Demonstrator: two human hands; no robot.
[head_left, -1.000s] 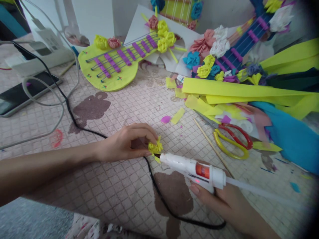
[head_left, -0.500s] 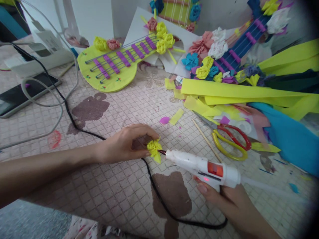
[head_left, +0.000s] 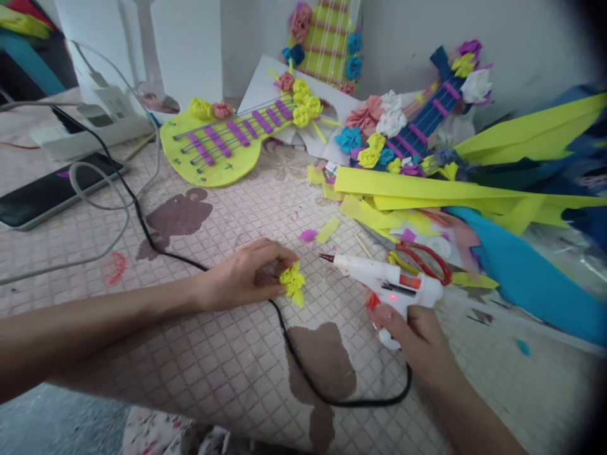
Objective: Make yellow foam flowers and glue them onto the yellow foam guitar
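Between its thumb and fingers, my left hand (head_left: 251, 275) pinches a small yellow paper flower (head_left: 293, 282) just above the cloth. My right hand (head_left: 417, 335) is wrapped round the handle of a white glue gun (head_left: 370, 272) with a lit red light. The gun's dark nozzle points left and stands a short way right of the flower, not touching it. A yellow paper guitar (head_left: 213, 148) with purple bars and a cluster of yellow flowers lies beyond my left hand.
Red- and yellow-handled scissors (head_left: 429, 259) lie behind the glue gun, near yellow paper strips (head_left: 427, 186) and blue paper (head_left: 526, 272). A black cable (head_left: 327, 398) loops near both hands. At the left are a phone (head_left: 57, 189) and a power strip (head_left: 90, 133). A blue guitar (head_left: 417, 129) leans behind.
The glue gun's nozzle has come away from the yellow flower, up and to the right. My left hand still holds the flower in nearly the same place. The view has shifted slightly.
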